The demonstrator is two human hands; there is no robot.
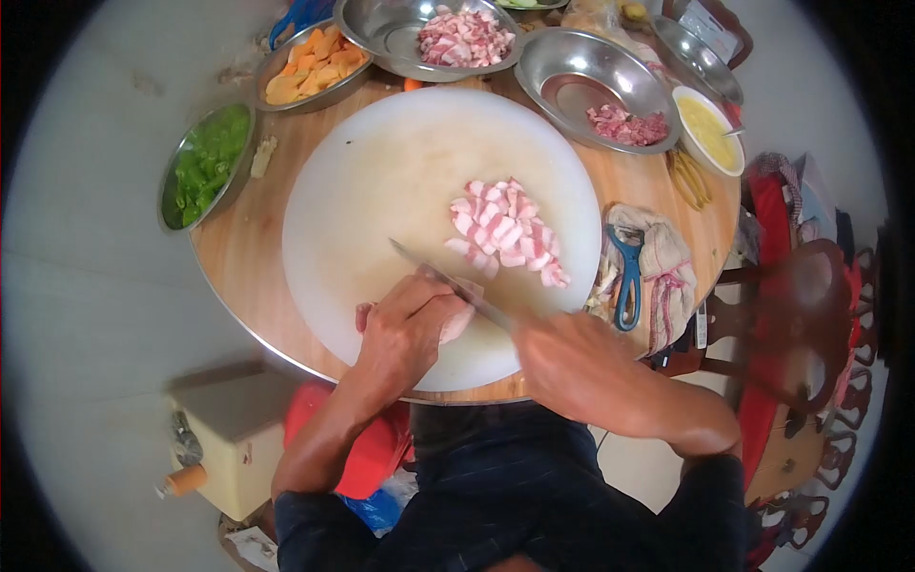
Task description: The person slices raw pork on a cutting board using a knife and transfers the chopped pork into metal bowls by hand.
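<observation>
On the round white cutting board [381,162], my left hand [408,324] presses down on a piece of pale pink meat [457,326], its fingers curled over it. My right hand [572,362] is wrapped round the handle of a knife [474,297]. The blade slants up and left from that hand, against the meat and close beside my left fingers; its tip lies past them. A heap of cut pink and white meat pieces [505,227] rests on the board, above and right of the blade.
Metal bowls hold green peppers [205,162], orange slices [315,65], chopped meat [465,38] and darker meat [624,126] along the far edge. A white bowl [707,132] with yellow contents stands right. Blue scissors [627,276] lie on a cloth [664,262] beside the board.
</observation>
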